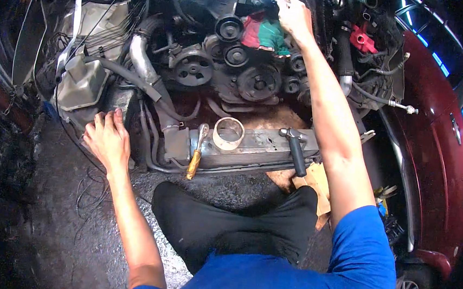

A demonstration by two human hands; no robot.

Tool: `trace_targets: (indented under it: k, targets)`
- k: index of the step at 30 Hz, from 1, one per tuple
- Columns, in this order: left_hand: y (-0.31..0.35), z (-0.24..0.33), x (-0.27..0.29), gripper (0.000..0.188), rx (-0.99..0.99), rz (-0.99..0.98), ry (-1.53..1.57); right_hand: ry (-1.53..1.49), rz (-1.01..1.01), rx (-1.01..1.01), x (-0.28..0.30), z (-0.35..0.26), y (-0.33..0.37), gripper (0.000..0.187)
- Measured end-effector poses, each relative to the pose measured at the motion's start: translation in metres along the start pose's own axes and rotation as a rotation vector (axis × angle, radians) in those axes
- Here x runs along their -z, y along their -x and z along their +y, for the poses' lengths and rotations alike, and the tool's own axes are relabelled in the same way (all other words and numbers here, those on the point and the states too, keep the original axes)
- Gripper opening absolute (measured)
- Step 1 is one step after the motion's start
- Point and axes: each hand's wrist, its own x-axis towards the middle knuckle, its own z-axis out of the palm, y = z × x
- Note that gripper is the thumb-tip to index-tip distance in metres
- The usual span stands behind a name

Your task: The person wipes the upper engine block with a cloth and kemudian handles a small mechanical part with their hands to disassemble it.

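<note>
Floor [66,240] of wet-looking dark grey, near left; glossy dark-red car [430,182], right. Exposed black-and-metal engine [258,84], far centre. Grey plastic tank [86,87], left; bare left hand [107,137] on its near side, fingers loosely spread. Bare right hand [294,20] over engine, far: fingers curled, cannot tell what they pinch. Red-and-green cloth [267,34] just left of it.

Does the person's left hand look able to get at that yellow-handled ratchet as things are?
Probably yes: the left hand seems to hold nothing, and the yellow-handled ratchet lies uncovered a little to its right, its handle exposed.
</note>
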Motion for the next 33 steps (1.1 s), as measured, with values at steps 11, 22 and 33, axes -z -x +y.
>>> trace_targets:
  k: [11, 22, 33]
  targets:
    - [0.0, -0.002, -0.001, 0.049, 0.01, 0.012, 0.027, 0.116, -0.024, -0.097, -0.007, -0.025, 0.004, 0.045]
    - [0.0, 0.0, 0.002, 0.045, 0.011, 0.034, 0.08, 0.404, -0.004, 0.318, -0.007, -0.021, 0.014, 0.032]
    - [0.0, -0.003, -0.003, 0.043, -0.012, 0.092, 0.056, 0.247, -0.078, -0.066, 0.019, -0.01, -0.044, 0.051]
